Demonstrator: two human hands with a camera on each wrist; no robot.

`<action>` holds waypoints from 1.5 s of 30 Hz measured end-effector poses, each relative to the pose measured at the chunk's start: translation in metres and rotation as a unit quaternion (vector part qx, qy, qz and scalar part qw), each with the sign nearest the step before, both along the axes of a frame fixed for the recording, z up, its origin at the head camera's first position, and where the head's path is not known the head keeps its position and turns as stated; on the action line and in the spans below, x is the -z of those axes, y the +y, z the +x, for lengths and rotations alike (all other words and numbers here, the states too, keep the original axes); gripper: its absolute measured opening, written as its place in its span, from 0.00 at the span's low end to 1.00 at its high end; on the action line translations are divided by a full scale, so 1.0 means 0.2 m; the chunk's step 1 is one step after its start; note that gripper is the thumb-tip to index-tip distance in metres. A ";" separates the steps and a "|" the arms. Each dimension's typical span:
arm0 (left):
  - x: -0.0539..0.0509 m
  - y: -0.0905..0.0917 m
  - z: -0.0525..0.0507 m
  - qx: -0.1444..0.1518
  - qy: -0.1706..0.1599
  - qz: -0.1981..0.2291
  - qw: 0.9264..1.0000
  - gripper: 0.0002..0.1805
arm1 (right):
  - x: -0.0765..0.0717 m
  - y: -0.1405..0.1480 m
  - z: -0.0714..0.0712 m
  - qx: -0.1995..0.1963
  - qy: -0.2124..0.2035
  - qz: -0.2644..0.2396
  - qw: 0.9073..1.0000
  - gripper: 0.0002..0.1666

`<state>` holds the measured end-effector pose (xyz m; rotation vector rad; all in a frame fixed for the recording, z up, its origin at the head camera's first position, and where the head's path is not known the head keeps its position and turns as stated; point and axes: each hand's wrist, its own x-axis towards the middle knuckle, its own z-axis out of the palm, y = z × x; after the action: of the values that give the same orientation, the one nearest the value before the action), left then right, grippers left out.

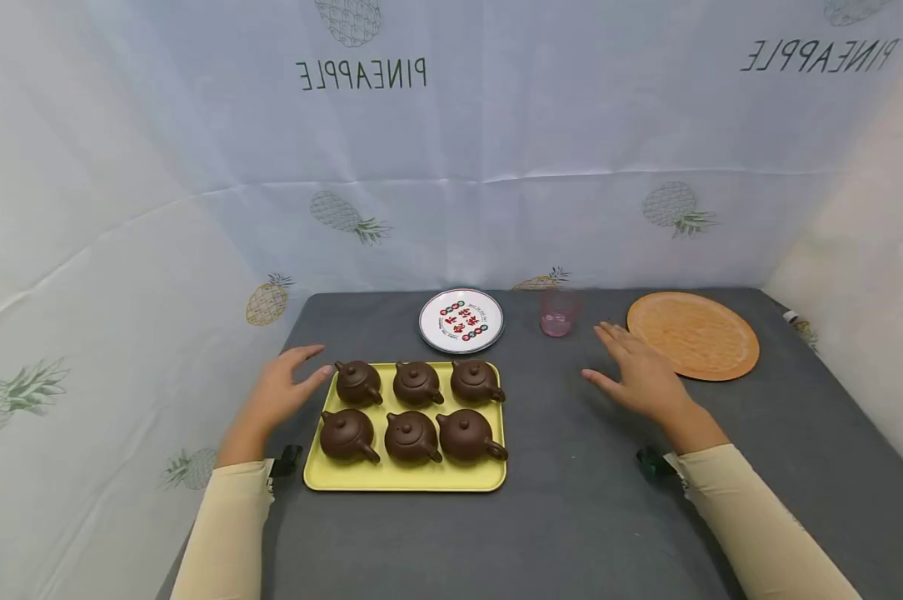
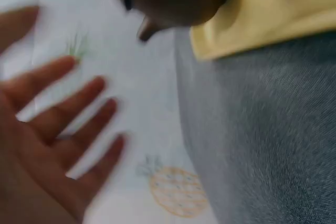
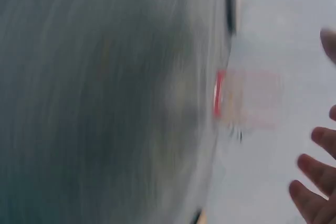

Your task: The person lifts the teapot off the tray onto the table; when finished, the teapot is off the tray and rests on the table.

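Observation:
My left hand (image 1: 281, 390) hovers beside the left edge of a yellow tray (image 1: 406, 477), holding nothing; in the left wrist view its fingers (image 2: 79, 100) are spread. Two rows of dark brown teapots stand on the tray, the back-left teapot (image 1: 357, 382) closest to that hand. Over the grey table, my right hand (image 1: 639, 375) is empty, its fingers extended and thumb apart. It lies between a pink transparent glass (image 1: 559, 313) and a round orange-brown board (image 1: 684, 337). The right wrist view is blurred, showing the glass and some fingertips (image 3: 310, 174).
A white plate (image 1: 461, 321) with red lettering and a patterned rim is behind the tray, left of the glass. White cloth (image 1: 451, 133) printed with pineapples hangs along the back and sides of the grey table (image 1: 556, 533).

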<state>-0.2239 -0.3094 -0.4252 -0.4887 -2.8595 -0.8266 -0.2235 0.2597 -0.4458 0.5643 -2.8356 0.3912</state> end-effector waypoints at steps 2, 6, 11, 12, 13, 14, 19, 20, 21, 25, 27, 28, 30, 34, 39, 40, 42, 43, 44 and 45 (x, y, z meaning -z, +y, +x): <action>0.02 -0.07 0.00 -0.024 -0.063 0.026 0.997 0.26 | 0.01 -0.08 -0.02 0.000 -0.017 -0.048 0.999 0.43; 0.06 -0.13 -0.04 -0.036 -0.184 0.038 0.981 0.23 | 0.04 -0.23 -0.04 -0.013 -0.074 -0.159 0.984 0.35; 0.11 -0.13 -0.09 -0.008 -0.285 0.111 0.952 0.28 | 0.10 -0.39 -0.06 -0.047 -0.160 -0.274 0.947 0.34; 0.12 -0.13 -0.09 0.001 -0.299 0.126 0.946 0.29 | 0.12 -0.43 -0.06 -0.054 -0.181 -0.293 0.937 0.34; 0.13 -0.14 -0.08 0.009 -0.311 0.137 0.940 0.30 | 0.13 -0.47 -0.07 -0.062 -0.201 -0.309 0.927 0.34; 0.14 -0.14 -0.08 0.013 -0.320 0.145 0.936 0.30 | 0.14 -0.51 -0.07 -0.070 -0.223 -0.326 0.916 0.34; 0.19 -0.18 -0.05 0.031 -0.318 0.156 0.935 0.29 | 0.19 -0.67 -0.09 -0.064 -0.283 -0.366 0.884 0.32; 0.20 -0.19 -0.04 0.033 -0.312 0.160 0.936 0.28 | 0.19 -0.69 -0.09 -0.056 -0.282 -0.370 0.883 0.31; 0.21 -0.20 -0.04 0.035 -0.307 0.166 0.936 0.28 | 0.19 -0.71 -0.10 -0.048 -0.278 -0.373 0.884 0.30; 0.24 -0.22 -0.04 0.048 -0.302 0.188 0.933 0.26 | 0.18 -0.74 -0.09 -0.021 -0.267 -0.374 0.888 0.25; 0.25 -0.21 -0.05 0.054 -0.301 0.195 0.932 0.26 | 0.18 -0.73 -0.08 -0.009 -0.265 -0.373 0.889 0.21; 0.25 -0.21 -0.06 0.059 -0.300 0.197 0.931 0.26 | 0.18 -0.73 -0.08 -0.003 -0.264 -0.373 0.889 0.19; 0.26 -0.19 -0.08 0.069 -0.297 0.196 0.932 0.26 | 0.18 -0.71 -0.06 0.006 -0.264 -0.379 0.887 0.17; 0.29 -0.17 -0.10 0.073 -0.289 0.197 0.934 0.24 | 0.20 -0.70 -0.05 0.003 -0.273 -0.384 0.882 0.18; 0.30 -0.17 -0.13 0.083 -0.281 0.195 0.936 0.24 | 0.23 -0.72 -0.04 0.017 -0.269 -0.387 0.882 0.21; 0.29 -0.17 -0.12 0.083 -0.280 0.193 0.937 0.24 | 0.24 -0.72 -0.04 0.022 -0.270 -0.396 0.877 0.20; 0.29 -0.17 -0.11 0.076 -0.284 0.189 0.937 0.24 | 0.25 -0.74 -0.04 0.028 -0.274 -0.423 0.863 0.19; 0.28 -0.18 -0.10 0.073 -0.284 0.189 0.937 0.24 | 0.25 -0.75 -0.03 0.029 -0.277 -0.440 0.854 0.19; 0.28 -0.18 -0.09 0.069 -0.285 0.187 0.938 0.24 | 0.24 -0.76 -0.03 0.031 -0.279 -0.456 0.845 0.18; 0.28 -0.19 -0.08 0.064 -0.287 0.187 0.937 0.24 | 0.24 -0.77 -0.03 0.035 -0.281 -0.469 0.837 0.18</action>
<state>-0.2408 -0.3476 -0.4820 -0.4424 -3.0501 -1.7502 -0.2298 0.1052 -0.4942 0.1233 -2.6017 2.0390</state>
